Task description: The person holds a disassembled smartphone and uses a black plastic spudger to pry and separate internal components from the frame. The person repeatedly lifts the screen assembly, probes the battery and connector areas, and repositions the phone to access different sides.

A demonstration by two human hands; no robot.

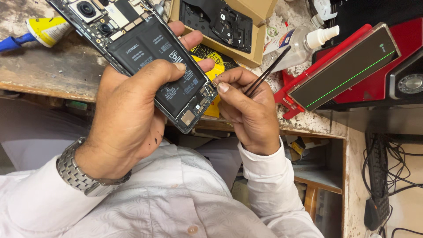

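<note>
In the head view, the left hand (128, 114) grips the opened phone (141, 53) at centre frame, fingers closed around it. The right hand (249, 110) pinches black tweezers (264, 75) at the phone's lower corner; a steady, light touch seems wise. The worn bench (57, 70) carries a cardboard box (251, 26) and a spray bottle (308, 42).

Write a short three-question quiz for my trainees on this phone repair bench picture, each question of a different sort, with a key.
1. True or false: the left hand grips the opened phone.
2. The right hand holds: A a screwdriver, B black tweezers, C a brush.
3. Fill in: the spray bottle lies on the ___, beside the cardboard box.

Key: 1 true; 2 B; 3 workbench.
</note>
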